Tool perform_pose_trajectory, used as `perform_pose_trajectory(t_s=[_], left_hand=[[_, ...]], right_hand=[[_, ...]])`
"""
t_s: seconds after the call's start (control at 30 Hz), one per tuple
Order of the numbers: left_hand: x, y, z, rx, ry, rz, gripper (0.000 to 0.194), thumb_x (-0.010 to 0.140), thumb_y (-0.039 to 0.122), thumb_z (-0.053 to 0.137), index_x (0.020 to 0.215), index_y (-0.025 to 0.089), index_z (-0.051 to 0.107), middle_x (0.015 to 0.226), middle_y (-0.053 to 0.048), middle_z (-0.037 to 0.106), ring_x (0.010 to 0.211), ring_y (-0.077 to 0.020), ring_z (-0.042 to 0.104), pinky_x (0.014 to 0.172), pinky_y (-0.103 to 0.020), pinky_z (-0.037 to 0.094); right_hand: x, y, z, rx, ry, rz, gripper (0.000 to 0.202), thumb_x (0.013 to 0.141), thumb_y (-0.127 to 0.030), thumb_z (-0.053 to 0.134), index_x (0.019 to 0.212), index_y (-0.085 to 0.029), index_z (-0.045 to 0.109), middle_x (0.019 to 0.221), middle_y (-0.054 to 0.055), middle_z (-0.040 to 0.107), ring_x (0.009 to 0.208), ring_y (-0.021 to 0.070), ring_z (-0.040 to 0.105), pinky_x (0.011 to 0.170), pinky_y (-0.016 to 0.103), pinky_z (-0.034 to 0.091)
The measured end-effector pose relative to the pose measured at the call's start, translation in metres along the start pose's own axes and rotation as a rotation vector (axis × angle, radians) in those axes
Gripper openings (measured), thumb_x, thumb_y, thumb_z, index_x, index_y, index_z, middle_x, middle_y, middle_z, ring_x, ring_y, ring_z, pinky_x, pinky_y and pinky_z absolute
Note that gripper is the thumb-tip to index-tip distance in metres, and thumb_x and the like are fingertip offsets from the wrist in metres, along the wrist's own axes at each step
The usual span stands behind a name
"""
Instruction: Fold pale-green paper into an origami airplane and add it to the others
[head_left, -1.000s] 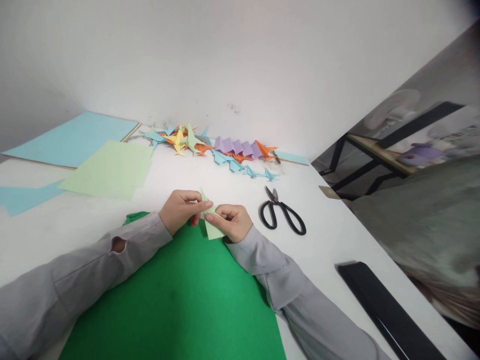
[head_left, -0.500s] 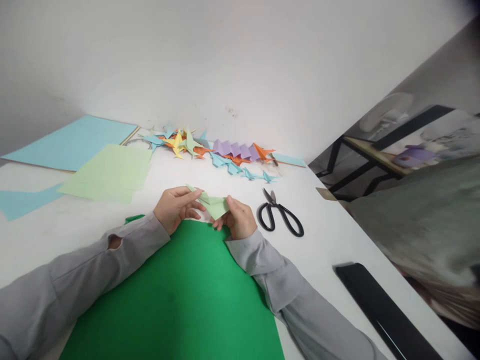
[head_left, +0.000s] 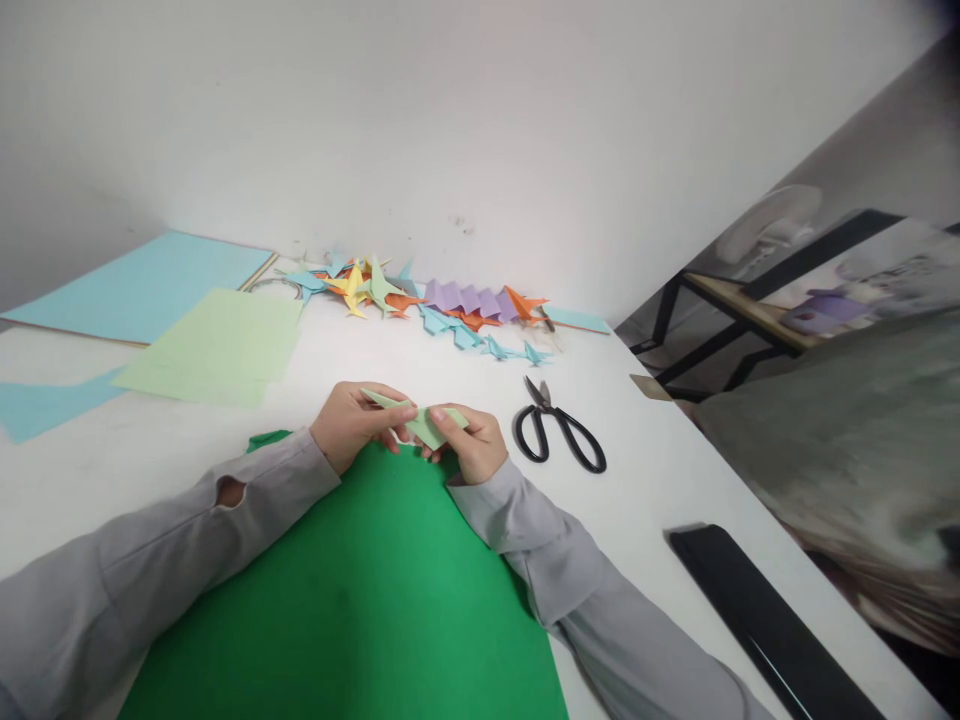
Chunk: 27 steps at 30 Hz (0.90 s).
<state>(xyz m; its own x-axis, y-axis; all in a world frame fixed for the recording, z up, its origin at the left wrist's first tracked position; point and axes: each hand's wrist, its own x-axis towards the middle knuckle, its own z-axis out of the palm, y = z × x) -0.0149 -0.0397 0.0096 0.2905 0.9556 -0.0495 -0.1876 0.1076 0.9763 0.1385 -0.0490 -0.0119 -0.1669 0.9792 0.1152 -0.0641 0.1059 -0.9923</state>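
Note:
A small folded piece of light green paper (head_left: 427,430) is held up between both hands over the far edge of the green sheet (head_left: 360,580). My left hand (head_left: 356,425) pinches its left part, thumb on top near the middle, and a pointed end sticks out above the fingers. My right hand (head_left: 472,440) grips the right part, its thumb pressed on the upper face close to the left thumb. Some of the fingers beneath the paper are hidden. Black-handled scissors (head_left: 551,425) lie partly spread to the right of my right hand.
Along the wall lie several folded paper figures (head_left: 360,288) and a pleated purple paper piece (head_left: 469,300). Light green sheets (head_left: 217,350) and a large blue sheet (head_left: 150,285) are at the left. A long black object (head_left: 757,610) lies near the table's right edge.
My right thumb has moved left across the folded paper, close to my left thumb. The paper looks flatter and slightly turned. The other things stay in place.

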Motion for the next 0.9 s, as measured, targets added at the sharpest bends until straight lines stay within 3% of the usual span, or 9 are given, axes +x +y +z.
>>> perform_pose_trajectory(t_s=[0.2, 0.37, 0.63, 0.9], left_hand=[[0.0009, -0.0008, 0.0004, -0.003, 0.018, -0.008, 0.024, 0.056, 0.029, 0.074, 0.067, 0.009, 0.064, 0.048, -0.001, 0.059, 0.043, -0.0106, 0.053, 0.038, -0.021, 0.045], [0.0003, -0.0011, 0.0009, 0.024, 0.025, -0.014, 0.024, 0.056, 0.029, 0.074, 0.066, 0.01, 0.063, 0.045, 0.0, 0.058, 0.04, -0.0103, 0.052, 0.037, -0.021, 0.045], [0.0011, -0.003, 0.001, 0.111, 0.051, 0.014, 0.024, 0.053, 0.025, 0.075, 0.068, 0.011, 0.062, 0.039, 0.003, 0.055, 0.034, -0.0092, 0.048, 0.035, -0.021, 0.042], [0.0011, -0.0042, 0.0008, 0.105, 0.071, 0.049, 0.018, 0.055, 0.021, 0.073, 0.065, 0.012, 0.062, 0.038, 0.004, 0.053, 0.034, -0.0085, 0.047, 0.035, -0.021, 0.04]], right_hand=[[0.0, -0.0007, -0.0005, -0.031, 0.074, -0.017, 0.031, 0.067, -0.046, 0.063, 0.069, -0.015, 0.063, 0.045, -0.001, 0.056, 0.037, 0.0107, 0.049, 0.035, 0.022, 0.038], [-0.0002, -0.0014, -0.0025, -0.059, 0.126, 0.003, 0.026, 0.065, -0.04, 0.065, 0.059, -0.015, 0.062, 0.039, -0.003, 0.051, 0.034, 0.0093, 0.044, 0.034, 0.022, 0.032], [-0.0018, -0.0046, -0.0043, -0.108, 0.058, 0.022, 0.026, 0.066, -0.04, 0.064, 0.062, -0.015, 0.065, 0.043, -0.002, 0.054, 0.038, 0.0102, 0.046, 0.037, 0.023, 0.035], [-0.0021, -0.0037, -0.0015, -0.109, 0.045, -0.002, 0.044, 0.075, -0.052, 0.052, 0.051, -0.015, 0.056, 0.041, -0.001, 0.052, 0.037, 0.0095, 0.044, 0.038, 0.023, 0.034]])
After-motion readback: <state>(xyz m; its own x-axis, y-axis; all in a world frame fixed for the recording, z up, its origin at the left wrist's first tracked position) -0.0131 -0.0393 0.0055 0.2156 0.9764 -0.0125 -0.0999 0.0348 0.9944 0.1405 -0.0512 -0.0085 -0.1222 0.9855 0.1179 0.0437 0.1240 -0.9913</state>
